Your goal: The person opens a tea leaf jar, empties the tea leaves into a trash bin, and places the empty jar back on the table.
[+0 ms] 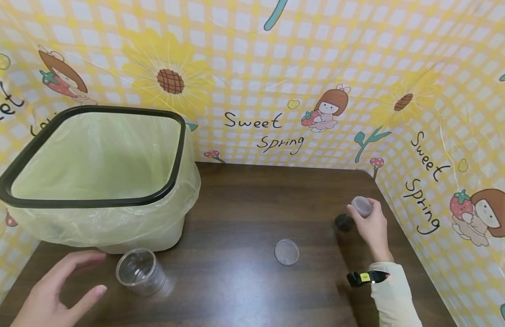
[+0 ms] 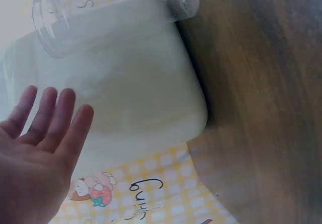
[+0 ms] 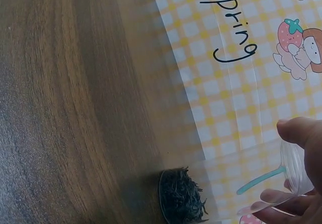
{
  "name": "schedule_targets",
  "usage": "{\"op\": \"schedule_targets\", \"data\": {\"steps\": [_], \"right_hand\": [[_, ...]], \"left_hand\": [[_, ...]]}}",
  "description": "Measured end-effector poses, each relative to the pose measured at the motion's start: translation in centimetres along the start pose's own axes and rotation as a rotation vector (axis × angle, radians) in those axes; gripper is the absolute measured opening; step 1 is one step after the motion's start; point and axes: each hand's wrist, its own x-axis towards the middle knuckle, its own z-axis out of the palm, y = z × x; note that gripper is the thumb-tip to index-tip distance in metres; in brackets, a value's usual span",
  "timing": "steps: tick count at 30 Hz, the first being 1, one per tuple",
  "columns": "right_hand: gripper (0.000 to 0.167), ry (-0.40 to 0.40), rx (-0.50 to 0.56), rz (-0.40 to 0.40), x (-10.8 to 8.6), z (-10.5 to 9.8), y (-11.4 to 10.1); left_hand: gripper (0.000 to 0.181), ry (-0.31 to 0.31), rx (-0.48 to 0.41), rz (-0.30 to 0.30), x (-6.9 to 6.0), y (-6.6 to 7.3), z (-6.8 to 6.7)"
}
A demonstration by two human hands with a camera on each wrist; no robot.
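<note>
On the right of the table, my right hand [image 1: 372, 227] grips a tall clear jar [image 1: 361, 205] near its top. Dark, shredded, leaf-like bits [image 3: 182, 196] fill the jar's bottom; whether a lid covers its top I cannot tell. My left hand [image 1: 58, 290] is held at the lower left with fingers spread and thumb apart, holding nothing. Just right of it stands another clear jar [image 1: 142, 272], and a gap separates the two. In the left wrist view this jar [image 2: 115, 17] has a few dark specks at its base. A clear round lid [image 1: 286, 252] lies flat between the hands.
A large bin [image 1: 144, 236] with a black rim and pale yellow liner stands at the left, directly behind the left-hand jar. Yellow checked cloth [image 1: 252, 81] with printed figures walls the back and sides of the dark wooden table [image 1: 236, 209].
</note>
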Motion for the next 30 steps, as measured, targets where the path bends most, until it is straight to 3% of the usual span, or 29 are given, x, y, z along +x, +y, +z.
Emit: {"op": "schedule_targets", "data": {"steps": [3,10,19,27,30], "right_hand": [[0.070,0.010,-0.003,0.005,0.0,0.0,0.0],[0.069,0.034,-0.004,0.016,-0.3,-0.2,-0.1],[0.066,0.059,0.022,-0.012,-0.5,-0.5,-0.7],[0.060,0.094,0.030,-0.035,-1.0,-1.2,-1.4],[0.059,0.094,0.032,-0.057,-1.2,-1.4,-1.8]], "left_hand": [[0.058,0.067,-0.003,-0.013,0.0,0.6,-0.3],[0.029,0.199,-0.066,0.072,0.6,1.8,-0.4],[0.026,0.205,-0.086,0.084,1.5,4.1,-0.3],[0.012,0.207,-0.175,0.170,2.9,5.9,0.2],[0.019,0.213,-0.180,0.205,3.6,7.1,0.6]]}}
